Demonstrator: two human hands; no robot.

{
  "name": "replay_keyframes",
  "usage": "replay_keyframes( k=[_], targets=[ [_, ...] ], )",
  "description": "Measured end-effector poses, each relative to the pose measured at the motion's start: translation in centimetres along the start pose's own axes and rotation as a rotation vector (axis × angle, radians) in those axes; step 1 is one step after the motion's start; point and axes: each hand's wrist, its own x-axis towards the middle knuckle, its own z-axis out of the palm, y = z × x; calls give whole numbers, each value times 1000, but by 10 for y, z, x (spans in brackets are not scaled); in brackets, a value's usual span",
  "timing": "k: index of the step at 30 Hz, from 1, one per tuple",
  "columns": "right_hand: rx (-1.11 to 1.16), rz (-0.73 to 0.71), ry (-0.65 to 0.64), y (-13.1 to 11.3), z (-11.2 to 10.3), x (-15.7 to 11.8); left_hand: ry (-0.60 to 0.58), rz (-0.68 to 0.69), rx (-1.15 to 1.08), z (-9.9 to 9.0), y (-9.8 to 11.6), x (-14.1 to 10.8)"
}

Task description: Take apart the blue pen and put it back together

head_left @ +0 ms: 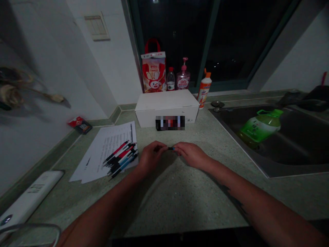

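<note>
Over the middle of the green speckled counter (180,199), my left hand (151,156) and my right hand (191,154) meet at their fingertips. Between them is a small slim dark and blue piece (171,148), perhaps part of a pen, pinched at both ends. Most of it is hidden by my fingers. A pile of pens (122,157) in black, red, white and blue lies left of my left hand, on printed paper sheets (102,144).
A white box (167,103) stands behind my hands, with a blurred-out item in front. Bottles and a red bag (154,73) are behind it. The sink (282,151) at right holds a green jug (262,127). A power strip (33,192) lies left.
</note>
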Motion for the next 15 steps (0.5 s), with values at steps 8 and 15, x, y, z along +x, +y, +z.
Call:
replay_keyframes(
  k=[8,15],
  targets=[
    [-47,-8,12,2,1,-1,15,21,-21,0,-1,1],
    [-57,-27,26,4,2,-1,2,-24,-17,0,-2,1]
  ],
)
